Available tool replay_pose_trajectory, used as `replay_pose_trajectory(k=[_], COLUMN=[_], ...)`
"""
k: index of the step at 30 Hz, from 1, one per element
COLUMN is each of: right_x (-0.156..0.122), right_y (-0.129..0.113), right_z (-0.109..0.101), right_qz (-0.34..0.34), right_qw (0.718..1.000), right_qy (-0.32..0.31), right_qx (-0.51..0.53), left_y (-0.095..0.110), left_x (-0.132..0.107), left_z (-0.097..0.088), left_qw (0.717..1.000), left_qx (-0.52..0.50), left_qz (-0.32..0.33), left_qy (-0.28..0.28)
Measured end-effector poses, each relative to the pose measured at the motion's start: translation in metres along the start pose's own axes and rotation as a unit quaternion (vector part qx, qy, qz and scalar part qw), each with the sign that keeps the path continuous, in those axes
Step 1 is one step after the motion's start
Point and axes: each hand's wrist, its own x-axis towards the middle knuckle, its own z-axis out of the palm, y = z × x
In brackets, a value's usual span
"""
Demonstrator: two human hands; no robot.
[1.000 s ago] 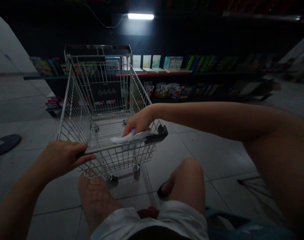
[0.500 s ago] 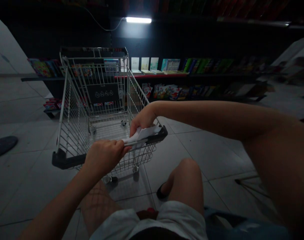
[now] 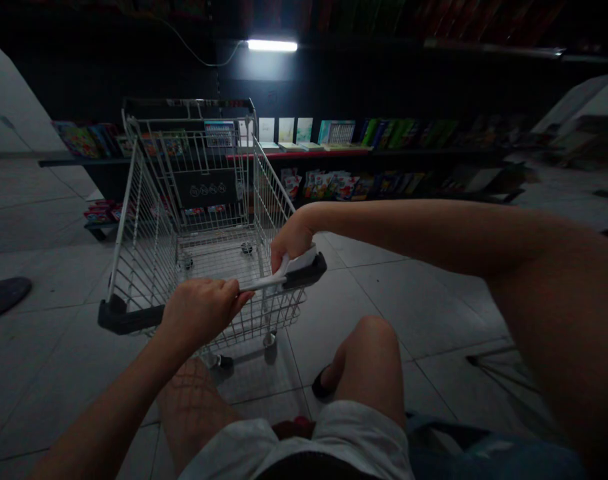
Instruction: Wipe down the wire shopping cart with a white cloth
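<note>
Your left hand is grasping the bar along the near edge of the shopping cart, its fingers wrapping around it from above. Your right hand is clutching a white cloth, which is lying against that same bar; the hidden fingertips are keeping you from telling how tightly it is bunched. The cart is standing just ahead of both hands, its wire basket opening away beyond them. A black corner piece is sitting just right of your right hand, touching the cloth, and a matching corner cap is showing to the left of your left hand. Under your left hand, a wheel is resting on the tiled floor. Well beyond your right hand, books are standing on a dark shelf, with packets sitting below them. A tube light is glowing above those books. Far left of your left hand, a dark shoe is showing at the edge of view.
</note>
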Motion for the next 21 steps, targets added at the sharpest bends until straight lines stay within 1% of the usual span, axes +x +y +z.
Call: replay_pose_trajectory(k=[2, 4, 9, 12, 16, 18, 21], right_x=[-0.004, 0.0, 0.012, 0.015, 0.028, 0.042, 0.074], right_y=[0.001, 0.002, 0.002, -0.006, -0.025, -0.034, -0.045], right_z=[0.003, 0.01, 0.024, 0.026, 0.026, 0.025, 0.027], right_qz=[0.016, 0.02, -0.001, -0.013, -0.058, -0.069, -0.037], right_qw=[0.999, 0.998, 0.997, 0.998, 0.997, 0.996, 0.998], right_qy=[0.031, 0.059, 0.074, 0.052, 0.02, -0.002, -0.042], right_qx=[-0.022, -0.026, 0.014, 0.036, 0.055, 0.052, 0.043], left_y=[0.0, 0.0, -0.005, -0.014, -0.032, -0.042, -0.051], left_x=[0.002, 0.003, -0.001, -0.013, -0.035, -0.045, -0.055], left_z=[0.0, 0.0, 0.0, 0.001, 0.003, 0.003, 0.001], left_qw=[1.0, 1.0, 0.999, 0.998, 0.993, 0.988, 0.984], left_qx=[0.002, 0.001, 0.004, 0.012, 0.031, 0.04, 0.048], left_qz=[-0.004, -0.003, 0.015, 0.033, 0.063, 0.078, 0.091], left_qy=[0.001, 0.008, 0.028, 0.049, 0.1, 0.128, 0.149])
